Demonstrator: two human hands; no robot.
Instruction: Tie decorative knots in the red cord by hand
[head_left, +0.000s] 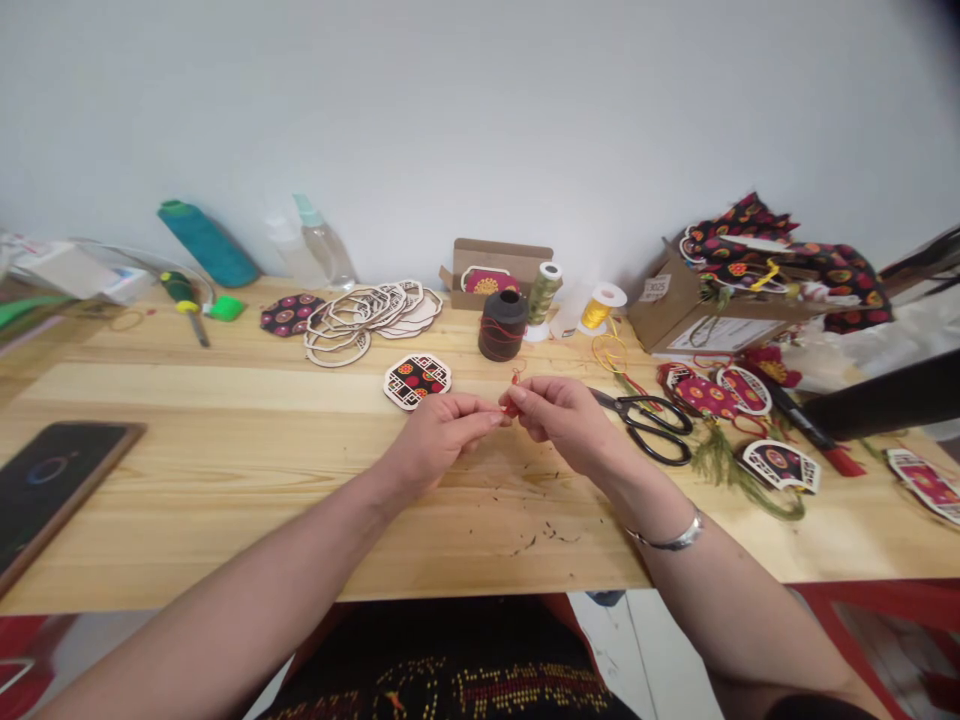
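Over the middle of the table, my left hand and my right hand meet at the fingertips. Both are closed in a pinch on a small red cord, partly hidden by the fingers. A short loop of it sticks up above my right fingertips. Just behind my left hand lies an octagonal patterned ornament with a pale frame. The black thread spool with red thread around it stands behind both hands. Black-handled scissors lie to the right of my right hand.
Pale wooden frames lie at the back, beside a small open box. Green and yellow spools stand behind. A cardboard box with fabric and several ornaments are at the right; a phone lies left.
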